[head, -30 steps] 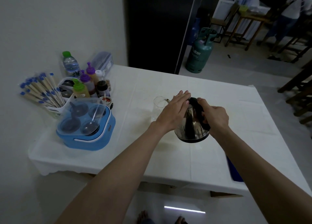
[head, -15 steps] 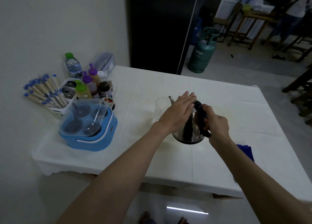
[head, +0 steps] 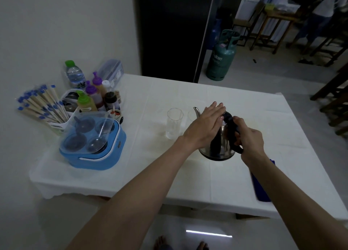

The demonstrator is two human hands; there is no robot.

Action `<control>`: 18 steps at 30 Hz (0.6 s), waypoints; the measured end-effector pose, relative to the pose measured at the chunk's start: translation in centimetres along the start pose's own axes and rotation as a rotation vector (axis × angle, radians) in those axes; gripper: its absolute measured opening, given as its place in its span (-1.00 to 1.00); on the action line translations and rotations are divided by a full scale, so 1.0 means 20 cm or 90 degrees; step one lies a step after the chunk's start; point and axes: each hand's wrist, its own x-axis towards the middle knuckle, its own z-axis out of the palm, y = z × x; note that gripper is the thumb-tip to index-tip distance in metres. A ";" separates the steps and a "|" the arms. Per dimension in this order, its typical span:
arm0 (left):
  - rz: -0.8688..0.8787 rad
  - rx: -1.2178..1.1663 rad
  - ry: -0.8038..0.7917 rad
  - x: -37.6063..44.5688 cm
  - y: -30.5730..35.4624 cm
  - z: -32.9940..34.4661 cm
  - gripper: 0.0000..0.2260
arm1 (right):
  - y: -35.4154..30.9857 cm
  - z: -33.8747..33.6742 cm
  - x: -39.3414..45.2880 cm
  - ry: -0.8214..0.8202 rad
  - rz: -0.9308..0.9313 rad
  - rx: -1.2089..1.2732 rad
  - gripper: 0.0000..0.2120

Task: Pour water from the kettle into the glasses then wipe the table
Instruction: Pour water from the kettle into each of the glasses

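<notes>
A shiny steel kettle (head: 222, 146) with a black handle is near the middle of the white table (head: 254, 114), its spout pointing left and away. My right hand (head: 248, 138) grips the black handle. My left hand (head: 205, 125) lies flat, fingers together, on the kettle's lid. A clear glass (head: 174, 123) stands upright just left of the spout. A second glass (head: 191, 115) shows partly behind my left hand. A blue cloth (head: 260, 185) lies near the table's right front edge, partly hidden by my right forearm.
A blue lidded container (head: 94, 146) sits at the table's left. Behind it are sauce bottles (head: 92, 99), a water bottle (head: 73, 73), and a holder of wrapped chopsticks (head: 41, 106). A green gas cylinder (head: 223, 55) stands on the floor beyond. Chairs stand at right.
The kettle has come back from its tilt toward the glass to upright and lower, toward the table. Both hands stayed on it. The second glass has come into view.
</notes>
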 end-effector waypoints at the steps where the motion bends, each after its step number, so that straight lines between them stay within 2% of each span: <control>1: -0.005 -0.009 -0.002 0.00 0.00 0.02 -0.60 | -0.01 -0.02 0.01 0.001 -0.008 -0.019 -0.59; 10: -0.058 -0.092 0.007 0.04 0.00 0.11 -0.61 | -0.08 -0.07 0.05 0.020 -0.025 -0.160 -0.57; 18: -0.088 -0.127 0.008 0.05 -0.03 0.13 -0.61 | -0.11 -0.07 0.07 0.014 -0.029 -0.223 -0.50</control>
